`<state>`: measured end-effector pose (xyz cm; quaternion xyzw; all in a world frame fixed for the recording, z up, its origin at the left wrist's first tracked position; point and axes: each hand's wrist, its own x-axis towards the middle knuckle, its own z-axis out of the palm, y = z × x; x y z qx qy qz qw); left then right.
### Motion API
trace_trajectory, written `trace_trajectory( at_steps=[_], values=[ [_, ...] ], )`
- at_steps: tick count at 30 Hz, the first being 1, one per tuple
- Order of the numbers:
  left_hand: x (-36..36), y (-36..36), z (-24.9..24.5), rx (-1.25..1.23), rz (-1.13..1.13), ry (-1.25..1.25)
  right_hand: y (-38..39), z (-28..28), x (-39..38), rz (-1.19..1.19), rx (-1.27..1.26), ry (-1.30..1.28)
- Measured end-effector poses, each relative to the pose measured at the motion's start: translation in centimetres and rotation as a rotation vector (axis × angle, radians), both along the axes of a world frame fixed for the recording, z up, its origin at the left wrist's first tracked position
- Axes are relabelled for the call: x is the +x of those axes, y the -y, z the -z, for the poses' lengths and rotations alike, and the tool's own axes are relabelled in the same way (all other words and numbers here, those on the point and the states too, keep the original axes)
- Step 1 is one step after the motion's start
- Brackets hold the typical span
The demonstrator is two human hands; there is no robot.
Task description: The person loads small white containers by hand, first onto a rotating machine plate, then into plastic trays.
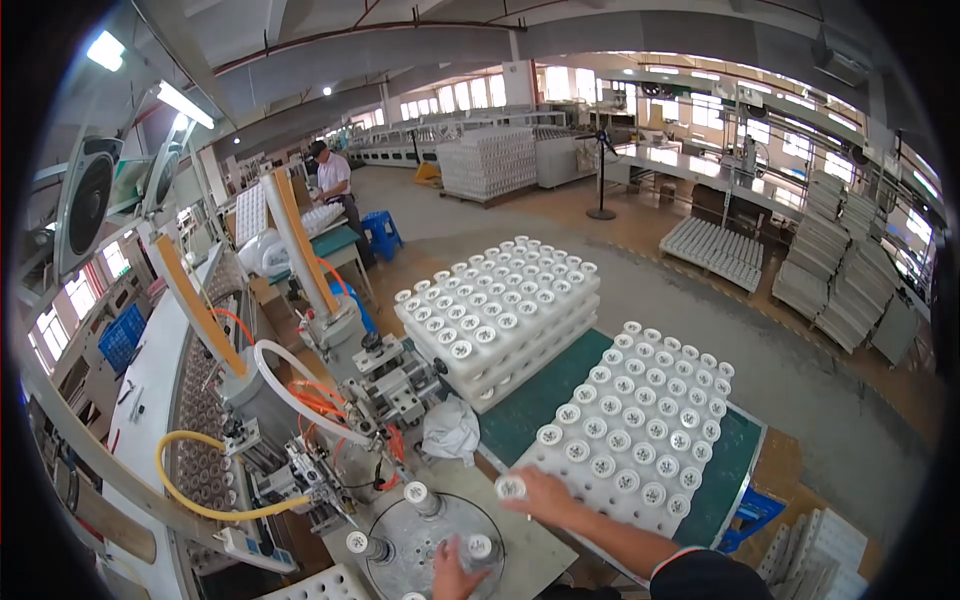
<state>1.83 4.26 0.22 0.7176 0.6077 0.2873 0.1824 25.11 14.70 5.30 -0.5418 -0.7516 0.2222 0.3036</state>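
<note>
My right hand [541, 497] pinches a white round-topped part [510, 487] between the near tray and the rotary table. The part has a pale rim and a small dark-and-silver pattern in its middle. Lower down, my left hand [453, 574] has its thumb and fingers apart, right beside a similar part [480, 546] on the round grey rotary table [432, 545]. Two more parts stand on that table, one at the back [416, 492] and one at the left [358, 542]. Rows of these parts fill most of the white tray [570, 478] at my right; its near-left holes are bare.
Stacked trays of parts [500, 330] stand beyond, on the green bench [540, 380]. Metal machine heads with orange hoses [395, 390] and a yellow hose [165, 470] flank the rotary table at left. A crumpled white cloth [452, 430] lies nearby. Another person [332, 178] works farther back.
</note>
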Motion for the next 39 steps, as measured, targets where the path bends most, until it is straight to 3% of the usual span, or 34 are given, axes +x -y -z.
trace_trajectory(
  at_steps=[1, 3, 5, 7, 9, 12, 14, 16, 21, 23, 25, 28, 30, 34, 37, 39],
  values=[
    [1.2, -1.0, 0.4, 0.015, -0.001, 0.002, 0.7, 0.8, -0.2, -0.011, -0.051, 0.048],
    [2.6, -2.5, 1.3, -0.292, 0.121, -0.030, 2.2, 2.4, -0.7, -0.030, -0.099, 0.098],
    [1.3, -3.8, 4.2, -0.275, 0.146, -0.124, 3.4, 3.8, -1.1, -0.020, -0.395, 0.018],
    [0.4, -3.4, 3.9, -0.263, 0.174, -0.221, 4.8, 5.3, -1.9, -0.052, -0.360, -0.029],
    [-0.6, -1.5, 0.4, -0.159, 0.032, 0.030, 5.7, 6.9, -3.7, -0.085, -0.325, -0.085],
    [-4.5, 0.2, 4.2, -0.076, 0.024, -0.045, 7.0, 9.2, -6.5, -0.180, -0.161, -0.045],
    [-6.2, 1.9, 7.6, -0.035, 0.011, -0.017, 7.0, 10.8, -7.6, -0.314, -0.066, 0.165],
    [-7.2, 2.7, 7.9, 0.001, -0.018, 0.011, 7.3, 11.0, -7.6, -0.280, -0.111, 0.150],
    [-7.5, 4.5, 5.3, -0.074, -0.128, 0.126, 7.8, 10.5, -7.5, -0.178, -0.216, 0.127],
    [-7.7, 4.2, 4.4, -0.086, -0.116, 0.123, 8.4, 10.2, -7.0, -0.073, -0.093, 0.075],
    [-7.5, 3.9, 3.0, -0.097, -0.146, 0.131, 8.9, 9.7, -5.7, 0.010, -0.127, 0.013],
    [-6.6, 3.1, 0.4, -0.332, -0.215, 0.052, 9.3, 11.4, -3.4, 0.077, -0.204, -0.069],
    [-5.5, 1.8, 0.0, -0.153, -0.212, 0.190, 9.5, 11.9, -1.9, 0.050, -0.253, -0.083],
    [-3.2, -0.6, -1.0, -0.164, -0.218, 0.157, 8.9, 10.2, -0.7, 0.088, -0.314, -0.087],
    [-1.5, -1.7, -0.9, -0.331, -0.213, 0.072, 8.1, 9.7, -0.2, 0.143, -0.279, -0.080],
    [0.2, -1.9, -1.1, -0.345, -0.202, -0.065, 7.5, 9.4, -0.1, 0.171, -0.280, -0.178]
  ],
)
